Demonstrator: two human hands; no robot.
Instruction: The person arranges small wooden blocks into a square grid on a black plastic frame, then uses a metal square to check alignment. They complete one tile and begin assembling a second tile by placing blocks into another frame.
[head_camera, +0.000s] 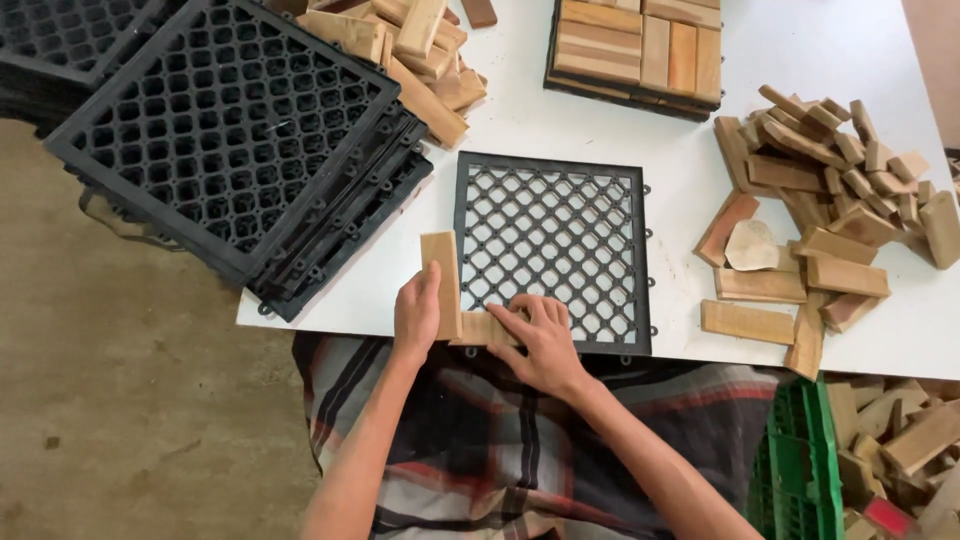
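Observation:
A black plastic grid tile (560, 235) lies flat on the white table (660, 170) in front of me. An upright wooden slat (441, 270) lies along the tile's left edge, and my left hand (416, 315) presses on its lower end. A second wooden slat (482, 330) lies flat along the tile's near edge, partly hidden under my right hand (540, 340), whose fingers rest flat on it. The two slats meet at the tile's near left corner.
A stack of black grid tiles (230, 140) sits at the left, overhanging the table edge. Loose wooden slats (820, 190) are heaped at the right and more slats (425, 50) at the back. A finished wood-faced tile (635, 50) lies at the back. A green crate (800, 470) stands by my right.

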